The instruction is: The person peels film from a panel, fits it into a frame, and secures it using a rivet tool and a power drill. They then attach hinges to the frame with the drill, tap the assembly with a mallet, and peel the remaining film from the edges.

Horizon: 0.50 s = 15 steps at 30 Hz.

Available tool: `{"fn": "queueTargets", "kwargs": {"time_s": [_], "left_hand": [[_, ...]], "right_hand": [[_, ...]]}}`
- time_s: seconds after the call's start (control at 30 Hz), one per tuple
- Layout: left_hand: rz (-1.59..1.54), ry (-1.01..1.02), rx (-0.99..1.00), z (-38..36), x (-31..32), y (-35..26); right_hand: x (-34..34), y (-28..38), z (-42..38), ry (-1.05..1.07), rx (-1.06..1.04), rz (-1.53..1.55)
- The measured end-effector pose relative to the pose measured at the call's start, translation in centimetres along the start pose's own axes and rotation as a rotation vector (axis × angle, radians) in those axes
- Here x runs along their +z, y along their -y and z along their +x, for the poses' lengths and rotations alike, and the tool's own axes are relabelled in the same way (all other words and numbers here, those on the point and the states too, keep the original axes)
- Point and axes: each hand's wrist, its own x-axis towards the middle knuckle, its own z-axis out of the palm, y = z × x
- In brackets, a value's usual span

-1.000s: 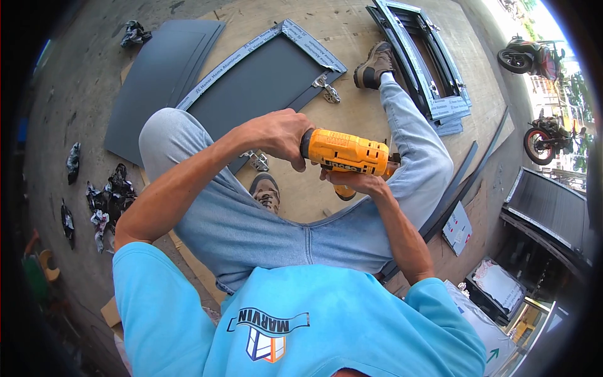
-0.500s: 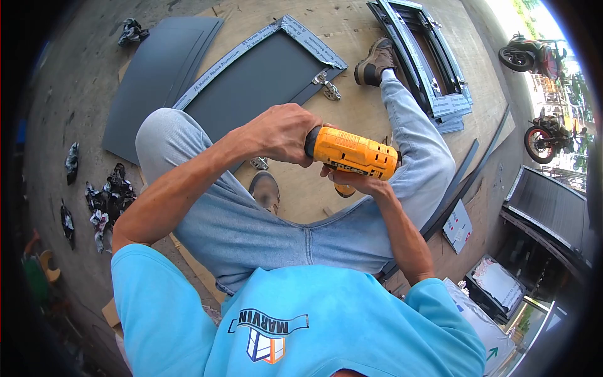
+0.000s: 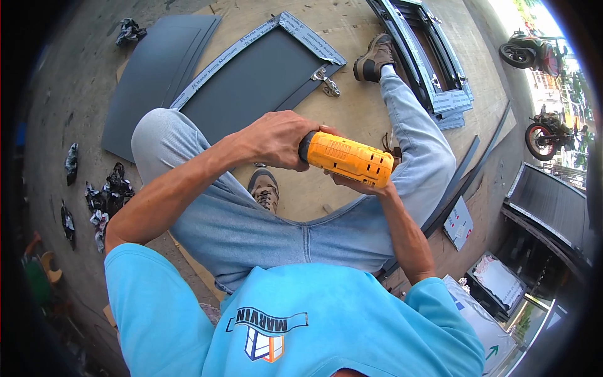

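A yellow power drill (image 3: pixel 348 158) is held between my two hands, above the gap between my knees. My left hand (image 3: pixel 279 139) is closed around the drill's black front end (image 3: pixel 306 149), which points left; the fingers hide most of it. Under the drill body, my right hand (image 3: pixel 361 183) grips it from below, and its fingers are mostly hidden. A dark panel (image 3: pixel 257 81) edged with taped aluminum frame strips lies beyond my left hand. On its right edge is a metal hinge (image 3: pixel 326 82).
Dark sheets (image 3: pixel 157 75) lie at the left. Stacked frames (image 3: pixel 427 60) rest beside my outstretched right foot (image 3: pixel 374 58). Long dark bars (image 3: pixel 477 160) lie right of my knee. Crumpled wrapping (image 3: pixel 110 191) is scattered on the floor. Motorcycles (image 3: pixel 545 141) stand at the far right.
The drill has rolled in my hands, so its upper side now faces me and the side lettering is out of sight. My left hand has shifted slightly down and left with it.
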Motion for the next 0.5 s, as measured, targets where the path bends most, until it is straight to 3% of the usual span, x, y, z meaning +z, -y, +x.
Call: {"fn": "queueTargets", "kwargs": {"time_s": [0.07, 0.13, 0.27, 0.33, 0.37, 0.5], "left_hand": [[0.028, 0.004, -0.041, -0.2, -0.8, -0.3], [-0.010, 0.039, -0.074, -0.6, -2.2, -0.5], [0.012, 0.005, -0.066, -1.4, -2.9, 1.1], [0.006, 0.035, -0.085, -1.3, -3.2, 0.3], [-0.001, 0.064, -0.105, -1.3, -3.3, 0.1], [-0.062, 0.047, -0.071, -1.3, -3.4, 0.1]], "right_hand": [[0.1, 0.7, -0.1, -0.026, -0.078, -0.035], [0.2, 2.3, 0.2, 0.000, 0.094, 0.139], [0.6, 2.9, 0.6, -0.054, 0.095, 0.118], [0.6, 2.9, 0.9, -0.003, 0.289, 0.122], [0.5, 3.0, 0.7, 0.003, 0.245, 0.273], [0.2, 3.6, 0.6, 0.058, 0.190, 0.412]]}}
